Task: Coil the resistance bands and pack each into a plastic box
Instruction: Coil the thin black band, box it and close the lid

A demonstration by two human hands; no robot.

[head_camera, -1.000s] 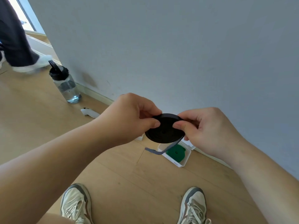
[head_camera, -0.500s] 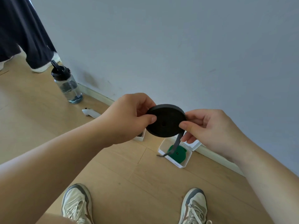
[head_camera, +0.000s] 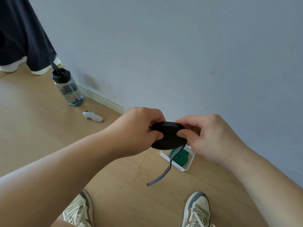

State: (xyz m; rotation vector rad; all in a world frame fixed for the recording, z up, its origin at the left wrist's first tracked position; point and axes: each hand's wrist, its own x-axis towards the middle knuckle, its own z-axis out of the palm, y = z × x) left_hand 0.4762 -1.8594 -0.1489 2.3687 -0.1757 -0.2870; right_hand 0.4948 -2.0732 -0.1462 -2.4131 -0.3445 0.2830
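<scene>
Both your hands are on the black band (head_camera: 168, 138), held in the air at centre frame. Left hand (head_camera: 139, 130) pinches the coil's 9 o'clock edge; right hand (head_camera: 208, 136) pinches at 3 o'clock, fingers (head_camera: 182, 133) clamped on the rim.

Change over the last half second: the coil has tipped from facing you to lying flatter, and the loose tail (head_camera: 164, 172) now hangs longer, toward 6 o'clock. Winding looks unfinished, so that tail needs wrapping in before packing.

On the floor, at 5 o'clock below the coil, an open plastic box (head_camera: 190, 163) already holds a green band (head_camera: 180, 157). A water bottle (head_camera: 68, 89) stands at 10 o'clock.
</scene>
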